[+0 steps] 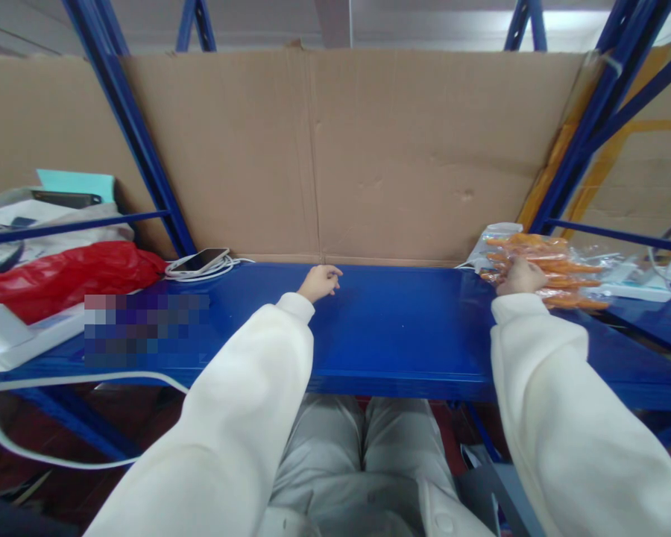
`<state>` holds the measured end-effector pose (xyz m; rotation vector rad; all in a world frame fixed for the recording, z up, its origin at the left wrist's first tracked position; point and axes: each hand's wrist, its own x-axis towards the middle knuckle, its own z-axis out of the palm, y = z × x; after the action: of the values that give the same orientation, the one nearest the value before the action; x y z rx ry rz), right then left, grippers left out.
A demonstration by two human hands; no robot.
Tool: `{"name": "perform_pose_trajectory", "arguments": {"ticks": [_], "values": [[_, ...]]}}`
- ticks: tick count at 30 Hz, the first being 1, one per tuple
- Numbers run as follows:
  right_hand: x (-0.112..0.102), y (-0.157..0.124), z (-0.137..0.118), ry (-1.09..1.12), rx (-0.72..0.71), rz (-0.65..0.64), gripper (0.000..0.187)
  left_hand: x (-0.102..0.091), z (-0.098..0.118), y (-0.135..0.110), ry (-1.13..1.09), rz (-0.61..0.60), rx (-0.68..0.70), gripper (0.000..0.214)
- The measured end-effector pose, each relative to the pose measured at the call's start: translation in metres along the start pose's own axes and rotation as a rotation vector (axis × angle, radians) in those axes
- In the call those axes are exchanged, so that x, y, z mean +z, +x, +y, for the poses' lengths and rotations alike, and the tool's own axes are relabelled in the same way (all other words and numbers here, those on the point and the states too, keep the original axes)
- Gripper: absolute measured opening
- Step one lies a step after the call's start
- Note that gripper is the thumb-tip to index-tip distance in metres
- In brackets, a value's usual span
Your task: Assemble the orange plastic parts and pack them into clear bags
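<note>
My left hand hovers or rests near the back of the blue shelf, its fingers loosely bent and a little apart, with nothing visible in them. On the right, my right hand is at a pile of long orange pointed items in clear plastic wrapping. Its fingers are closed on the wrapping at the pile's left side, and the fingertips are partly hidden. What exactly the orange items are cannot be made out.
Brown cardboard stands along the back between blue posts. To the left lie a phone with a coiled white cable, a red plastic bag and a white box. White packages lie beyond the orange pile.
</note>
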<state>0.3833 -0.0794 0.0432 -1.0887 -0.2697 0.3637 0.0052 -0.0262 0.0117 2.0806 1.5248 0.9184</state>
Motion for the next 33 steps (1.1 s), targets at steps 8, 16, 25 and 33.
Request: {"name": "perform_pose_trajectory", "arguments": {"ticks": [8,16,25,33], "values": [[0.011,-0.028,-0.008,0.029,0.022,-0.049,0.027,0.001,-0.001,0.002,-0.007,-0.002,0.002,0.032],[0.015,-0.005,0.017,-0.183,-0.316,-0.192,0.014,0.001,0.000,0.002,-0.005,0.003,0.002,0.031],[0.020,-0.019,0.028,-0.210,-0.329,-0.463,0.016,-0.002,0.005,-0.003,0.008,0.005,-0.001,0.032],[0.024,-0.052,0.038,-0.197,0.243,-0.807,0.010,-0.001,0.004,-0.002,0.021,0.014,0.010,0.032]]}}
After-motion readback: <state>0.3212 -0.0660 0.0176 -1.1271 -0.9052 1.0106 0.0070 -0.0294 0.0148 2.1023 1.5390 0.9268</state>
